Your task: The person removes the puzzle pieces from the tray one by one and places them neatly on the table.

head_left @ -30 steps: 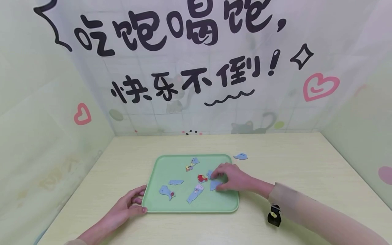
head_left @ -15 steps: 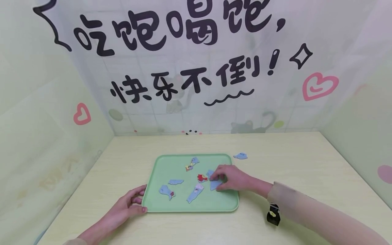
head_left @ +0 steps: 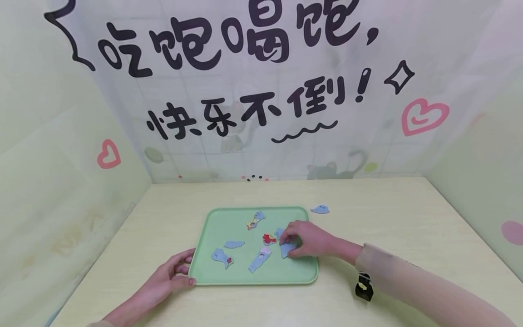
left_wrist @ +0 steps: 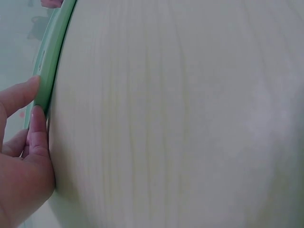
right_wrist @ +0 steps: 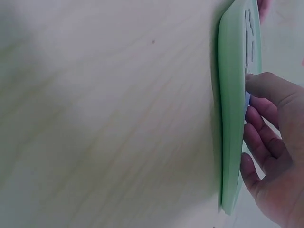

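A green tray (head_left: 282,273) bears several jigsaw-like pieces. My left hand (head_left: 163,278) grips its left edge near the front corner; in the left wrist view, the thumb and fingers of this hand (left_wrist: 26,173) meet at the tray's rim (left_wrist: 50,66). On the tray's right side my right hand (head_left: 312,238) pinches a plain blue piece (head_left: 287,250) between thumb and fingers, low over the surface. A small blue piece (head_left: 279,232) and a red-figured piece (head_left: 268,239) lie just left of it. The right wrist view shows my right hand (right_wrist: 289,175) over the rim (right_wrist: 230,95), its piece mostly hidden.
Other pieces on the tray are a yellow-figured one (head_left: 255,220), a long one (head_left: 259,260), a narrow blue one (head_left: 234,244) and a forked one (head_left: 222,257). One blue piece (head_left: 320,209) lies on the table (head_left: 380,204) beyond the tray's back right corner.
The blue piece under my right hand has shifted slightly toward the tray's front, with the fingertips following it. My left hand stays at the tray's edge.
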### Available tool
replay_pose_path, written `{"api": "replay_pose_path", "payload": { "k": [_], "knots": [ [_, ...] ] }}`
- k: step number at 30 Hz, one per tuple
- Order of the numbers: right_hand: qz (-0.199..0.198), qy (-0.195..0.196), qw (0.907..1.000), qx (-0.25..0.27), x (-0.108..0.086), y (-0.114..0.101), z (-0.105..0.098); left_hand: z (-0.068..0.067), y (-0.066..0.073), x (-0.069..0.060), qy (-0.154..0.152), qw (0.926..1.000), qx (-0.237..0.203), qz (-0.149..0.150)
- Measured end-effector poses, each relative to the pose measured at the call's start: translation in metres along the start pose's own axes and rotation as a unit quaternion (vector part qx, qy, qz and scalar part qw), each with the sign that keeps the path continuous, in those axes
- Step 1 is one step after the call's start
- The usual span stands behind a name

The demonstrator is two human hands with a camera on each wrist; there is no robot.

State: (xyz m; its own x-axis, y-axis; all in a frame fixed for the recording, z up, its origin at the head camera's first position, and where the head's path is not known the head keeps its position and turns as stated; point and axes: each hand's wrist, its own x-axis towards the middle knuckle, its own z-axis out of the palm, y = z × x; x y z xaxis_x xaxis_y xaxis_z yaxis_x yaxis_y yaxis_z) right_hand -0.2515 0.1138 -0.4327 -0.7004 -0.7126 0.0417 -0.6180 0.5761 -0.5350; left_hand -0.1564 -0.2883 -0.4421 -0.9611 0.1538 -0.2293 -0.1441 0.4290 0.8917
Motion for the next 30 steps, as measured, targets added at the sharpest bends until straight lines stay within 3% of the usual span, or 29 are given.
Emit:
{"api": "replay_pose_path", "payload": {
  "k": [5,13,30],
  "knots": [
    [0.008,0.006,0.9999,-0.004,-0.002,-0.003,-0.005,0.000,0.000,0.000,-0.003,1.0000,-0.003,-0.002],
    [-0.002,0.047,0.9988,-0.010,-0.005,-0.003,-0.020,0.000,0.001,0.000,-0.004,1.0000,0.000,-0.001],
    [-0.023,0.120,0.9923,-0.021,-0.016,0.015,-0.050,0.000,-0.003,0.002,-0.004,0.9999,-0.008,-0.008]
  ]
}}
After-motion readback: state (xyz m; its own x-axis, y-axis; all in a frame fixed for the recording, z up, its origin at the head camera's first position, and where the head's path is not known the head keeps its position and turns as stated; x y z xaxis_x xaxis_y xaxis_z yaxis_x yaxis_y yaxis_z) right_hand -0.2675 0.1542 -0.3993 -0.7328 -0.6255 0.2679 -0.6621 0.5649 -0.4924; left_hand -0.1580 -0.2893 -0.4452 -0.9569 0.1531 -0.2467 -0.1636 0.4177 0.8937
